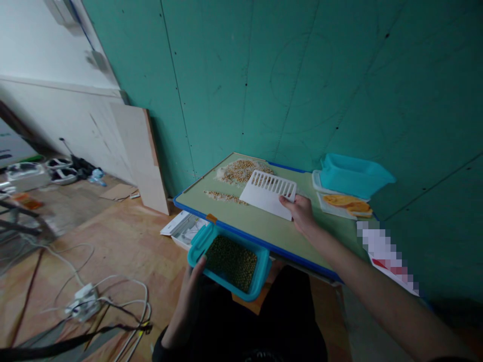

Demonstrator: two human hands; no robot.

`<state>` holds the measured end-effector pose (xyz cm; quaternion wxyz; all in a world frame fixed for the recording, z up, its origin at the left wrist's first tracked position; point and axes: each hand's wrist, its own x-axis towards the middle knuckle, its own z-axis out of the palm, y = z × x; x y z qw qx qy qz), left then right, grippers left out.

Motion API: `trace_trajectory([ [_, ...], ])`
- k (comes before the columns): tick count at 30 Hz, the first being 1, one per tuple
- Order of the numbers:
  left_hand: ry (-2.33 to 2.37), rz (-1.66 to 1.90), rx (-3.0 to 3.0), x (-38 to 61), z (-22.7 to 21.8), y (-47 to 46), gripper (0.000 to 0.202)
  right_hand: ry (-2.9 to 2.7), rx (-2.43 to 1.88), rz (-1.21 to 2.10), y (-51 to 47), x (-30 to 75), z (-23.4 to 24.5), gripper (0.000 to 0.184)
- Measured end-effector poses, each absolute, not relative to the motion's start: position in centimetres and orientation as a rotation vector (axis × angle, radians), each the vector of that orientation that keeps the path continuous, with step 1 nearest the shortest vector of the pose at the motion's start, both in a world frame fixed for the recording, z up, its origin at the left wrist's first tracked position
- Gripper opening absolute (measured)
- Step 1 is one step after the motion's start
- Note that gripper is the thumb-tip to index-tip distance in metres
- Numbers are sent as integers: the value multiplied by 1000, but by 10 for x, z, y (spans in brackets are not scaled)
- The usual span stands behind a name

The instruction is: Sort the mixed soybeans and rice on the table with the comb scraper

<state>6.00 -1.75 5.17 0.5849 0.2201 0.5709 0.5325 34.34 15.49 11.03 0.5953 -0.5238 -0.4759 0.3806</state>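
Observation:
My left hand (pixel 190 291) grips the near left side of a teal container (pixel 264 271) filled with green beans, held below the table's front edge. My right hand (pixel 300 211) pinches the corner of a white slotted scraper (pixel 264 193) lying on the green table (pixel 264 229). Just left of the scraper, a pile of yellow beans (pixel 239 171) and a thin strip of beans (pixel 224 197) lie on the tabletop.
At the table's back right stand an empty teal container (pixel 354 173) on a white lid and a tray with an orange item (pixel 347 203). A wooden board (pixel 145 161) leans against the green wall. Cables and a power strip (pixel 85 301) lie on the floor.

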Motion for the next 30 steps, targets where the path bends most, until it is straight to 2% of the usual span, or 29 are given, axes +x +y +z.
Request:
trace_trajectory([
  [11, 1346, 1373, 576, 61, 71, -25, 36, -1106, -1228, 927, 152, 343, 114, 43],
  [22, 1341, 1496, 555, 67, 78, -26, 38, -1141, -1218, 960, 148, 342, 116, 38],
  [30, 1296, 1459, 476, 64, 76, -29, 37, -1188, -1228, 1009, 143, 338, 118, 43],
])
